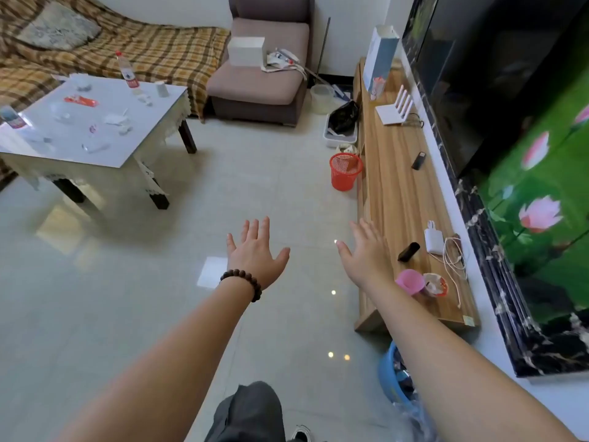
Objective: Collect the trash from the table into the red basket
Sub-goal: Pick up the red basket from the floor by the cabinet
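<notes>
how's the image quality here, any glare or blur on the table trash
Head view: the glossy table top throws pale glare, washing out the small white scraps; the floor mirrors light spots; the flower picture at right is smeared; wide-angle bending tilts the edges.

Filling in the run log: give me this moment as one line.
phase: start | left hand: open, empty | right hand: open, empty | red basket: on floor by TV stand | trash: on table, untouched

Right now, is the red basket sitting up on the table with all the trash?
No, the red basket stands on the floor beside the long wooden TV bench, far from the table.
</notes>
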Tool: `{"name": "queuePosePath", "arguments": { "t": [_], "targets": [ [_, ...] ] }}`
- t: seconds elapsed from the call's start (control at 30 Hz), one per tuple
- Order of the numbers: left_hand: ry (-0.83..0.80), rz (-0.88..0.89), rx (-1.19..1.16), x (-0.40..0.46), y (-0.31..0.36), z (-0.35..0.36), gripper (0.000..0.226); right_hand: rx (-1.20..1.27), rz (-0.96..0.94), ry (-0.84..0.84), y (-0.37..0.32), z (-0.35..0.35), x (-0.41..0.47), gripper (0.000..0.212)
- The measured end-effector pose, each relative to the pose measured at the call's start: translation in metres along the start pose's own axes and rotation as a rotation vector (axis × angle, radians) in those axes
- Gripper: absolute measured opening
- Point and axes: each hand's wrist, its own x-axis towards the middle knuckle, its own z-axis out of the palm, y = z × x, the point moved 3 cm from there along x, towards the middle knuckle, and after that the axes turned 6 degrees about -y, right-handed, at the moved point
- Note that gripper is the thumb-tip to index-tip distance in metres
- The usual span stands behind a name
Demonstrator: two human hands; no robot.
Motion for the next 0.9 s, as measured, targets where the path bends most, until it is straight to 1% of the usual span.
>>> {"name": "queuePosePath", "arguments": {
  "t": [0.07,0.2,0.37,0.5,0.67,0.77,0.9],
  "targets": [
    [-0.006,-0.004,0.015,0.009,0.004,0.003,0.078,-0.010,0.021,0.012,0.007,-0.003,0.010,0.059],
    [-0.028,-0.004,0.012,0.036,0.010,0.014,0.077,-0.007,0.029,-0.020,0.013,0.005,0.039,0.058],
    [-0.074,-0.004,-0.002,0.097,0.010,0.023,0.075,-0.020,0.054,-0.045,0.014,0.017,0.099,0.058],
    [-0.113,-0.023,-0.011,0.165,0.001,0.020,0.074,-0.025,0.086,-0.056,0.011,0.023,0.168,0.057],
    [-0.169,-0.030,0.006,0.270,-0.013,-0.002,0.074,-0.068,0.138,-0.097,-0.004,0.021,0.266,0.056],
    [-0.171,-0.003,0.005,0.328,-0.013,-0.015,0.074,-0.065,0.156,-0.075,-0.014,0.014,0.320,0.055],
    [-0.202,0.033,-0.004,0.384,-0.007,-0.015,0.075,-0.058,0.173,-0.050,-0.018,0.009,0.375,0.054]
  ]
}}
